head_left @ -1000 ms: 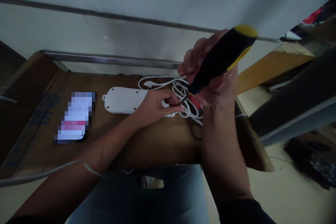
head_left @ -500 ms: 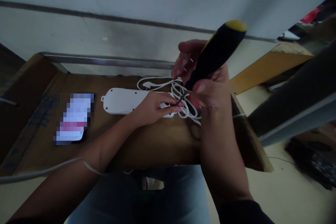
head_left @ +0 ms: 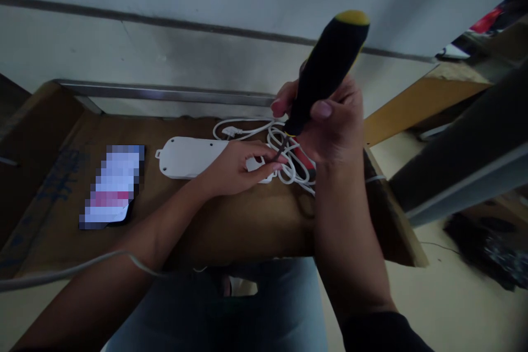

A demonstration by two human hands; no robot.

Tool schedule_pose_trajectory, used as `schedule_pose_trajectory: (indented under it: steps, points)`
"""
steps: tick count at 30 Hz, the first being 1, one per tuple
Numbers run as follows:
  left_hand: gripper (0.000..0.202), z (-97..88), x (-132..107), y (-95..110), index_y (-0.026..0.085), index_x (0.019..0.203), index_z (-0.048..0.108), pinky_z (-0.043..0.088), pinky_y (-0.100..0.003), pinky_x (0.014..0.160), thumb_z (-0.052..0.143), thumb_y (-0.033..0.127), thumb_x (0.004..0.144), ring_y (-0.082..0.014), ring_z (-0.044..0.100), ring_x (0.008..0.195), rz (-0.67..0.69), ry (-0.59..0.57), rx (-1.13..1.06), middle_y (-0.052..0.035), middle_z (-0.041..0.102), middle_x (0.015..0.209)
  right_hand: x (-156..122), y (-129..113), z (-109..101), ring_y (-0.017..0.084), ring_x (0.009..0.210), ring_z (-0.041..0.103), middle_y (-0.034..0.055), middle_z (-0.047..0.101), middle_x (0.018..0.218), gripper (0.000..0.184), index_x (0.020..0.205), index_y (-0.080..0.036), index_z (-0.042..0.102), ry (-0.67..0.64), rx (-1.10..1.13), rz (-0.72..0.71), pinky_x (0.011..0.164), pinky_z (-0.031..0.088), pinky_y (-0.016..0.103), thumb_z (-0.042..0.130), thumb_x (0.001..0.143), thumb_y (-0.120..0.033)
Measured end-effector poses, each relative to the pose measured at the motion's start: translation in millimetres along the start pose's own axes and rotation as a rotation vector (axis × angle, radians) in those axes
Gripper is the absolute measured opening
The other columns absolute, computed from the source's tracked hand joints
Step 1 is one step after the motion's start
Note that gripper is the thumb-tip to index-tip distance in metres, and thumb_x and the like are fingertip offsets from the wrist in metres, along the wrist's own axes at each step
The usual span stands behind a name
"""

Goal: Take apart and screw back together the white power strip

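Right hand (head_left: 336, 132) clamped on screwdriver (head_left: 328, 66), tip near left hand (head_left: 233, 170), fingers pinching white power strip (head_left: 187, 158), still closed.

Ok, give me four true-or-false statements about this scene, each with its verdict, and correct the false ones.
1. The right hand holds a black-and-yellow screwdriver. True.
2. The left hand holds a white power strip. True.
3. The white cable lies straight. False: it lies in loops beside the strip.
4. The pixelated phone sits on the strip. False: it lies apart from it, on the cardboard.
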State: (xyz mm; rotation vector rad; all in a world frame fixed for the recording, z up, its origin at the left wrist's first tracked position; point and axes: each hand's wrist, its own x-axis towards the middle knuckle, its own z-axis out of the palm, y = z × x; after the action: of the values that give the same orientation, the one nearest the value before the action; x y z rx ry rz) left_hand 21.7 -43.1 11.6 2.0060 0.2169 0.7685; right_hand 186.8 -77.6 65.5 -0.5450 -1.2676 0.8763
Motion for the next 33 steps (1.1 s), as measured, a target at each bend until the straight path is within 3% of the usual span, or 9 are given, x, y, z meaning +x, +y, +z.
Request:
schedule_pose_trajectory:
  steps: [6,9,12,16,21,24,26,29,33]
  points:
    - [0.019,1.2,-0.9,-4.7,0.018,0.093,0.081,0.057,-0.025,0.084,0.078,0.037,0.092,-0.015,0.075,0.089,-0.053,0.067,-0.006,-0.003,0.083,0.094,-0.2,7.7,-5.4,0.016,0.074,0.062,0.0012,0.075,0.104,0.042,0.1,-0.028,0.079,-0.008,-0.059,-0.014,0.069,0.057,0.032,0.093,0.064,-0.045]
    - [0.026,6.5,-2.0,-7.1,0.018,0.087,0.081,0.055,-0.024,0.078,0.082,0.044,0.087,-0.0137,0.074,0.082,-0.064,0.132,-0.001,-0.002,0.081,0.088,0.5,9.1,-4.4,0.013,0.067,0.054,-0.0036,0.068,0.088,0.046,0.097,-0.029,0.075,0.058,-0.082,-0.075,0.066,0.051,0.029,0.098,0.058,-0.036]
    - [0.032,11.6,-2.2,-7.7,0.018,0.082,0.079,0.054,-0.023,0.073,0.083,0.049,0.085,-0.0126,0.071,0.077,-0.067,0.211,0.011,-0.0018,0.079,0.083,-0.1,3.9,-0.9,0.012,0.063,0.054,-0.0068,0.065,0.075,0.041,0.088,-0.029,0.067,0.074,-0.063,-0.085,0.061,0.049,0.027,0.097,0.061,-0.031]
    - [0.034,15.4,-1.9,-8.6,0.017,0.08,0.077,0.053,-0.023,0.073,0.085,0.05,0.082,-0.0123,0.07,0.077,-0.085,0.263,0.016,-0.0018,0.078,0.082,-2.9,-4.6,6.0,0.014,0.07,0.065,-0.0043,0.073,0.081,0.025,0.087,-0.027,0.068,0.07,-0.068,-0.025,0.067,0.056,0.029,0.089,0.075,-0.035]
    - [0.032,17.2,-3.1,-10.3,0.018,0.079,0.075,0.051,-0.023,0.072,0.087,0.048,0.081,-0.0109,0.067,0.073,-0.076,0.277,0.028,0.0006,0.075,0.077,-5.3,-8.0,13.0,0.014,0.073,0.059,-0.0049,0.065,0.081,0.027,0.085,-0.031,0.076,0.126,-0.209,-0.054,0.068,0.054,0.028,0.093,0.069,-0.043]
    - [0.03,11.5,-3.1,-9.6,0.018,0.089,0.076,0.053,-0.026,0.077,0.083,0.047,0.085,-0.0128,0.068,0.079,-0.055,0.201,0.07,-0.0011,0.075,0.085,-5.5,-8.9,11.9,0.014,0.073,0.058,-0.0049,0.068,0.085,0.02,0.084,-0.034,0.078,0.178,-0.267,-0.062,0.068,0.054,0.028,0.092,0.072,-0.042]
    - [0.034,3.3,-2.8,-10.0,0.019,0.104,0.075,0.055,-0.032,0.091,0.083,0.047,0.085,-0.0175,0.07,0.095,0.007,0.085,0.165,-0.0047,0.076,0.101,-5.3,-9.0,9.5,0.016,0.076,0.062,-0.005,0.073,0.091,0.017,0.084,-0.037,0.079,0.189,-0.299,-0.064,0.071,0.056,0.03,0.089,0.074,-0.045]
    - [0.049,-10.2,-3.3,-14.2,0.021,0.121,0.071,0.047,-0.046,0.114,0.085,0.047,0.082,-0.0277,0.062,0.124,0.081,-0.093,0.403,-0.0103,0.069,0.127,-5.2,-8.3,6.2,0.02,0.08,0.066,-0.0052,0.075,0.093,0.012,0.085,-0.042,0.079,0.179,-0.348,-0.071,0.068,0.056,0.033,0.086,0.076,-0.046]
    - [0.067,-16.9,-5.4,-22.7,0.02,0.134,0.065,0.041,-0.053,0.119,0.086,0.051,0.078,-0.035,0.054,0.133,0.057,-0.238,0.603,-0.0139,0.063,0.137,-6.6,-9.8,6.6,0.02,0.079,0.067,-0.0053,0.075,0.094,0.009,0.085,-0.043,0.079,0.193,-0.349,-0.086,0.065,0.055,0.034,0.084,0.078,-0.044]
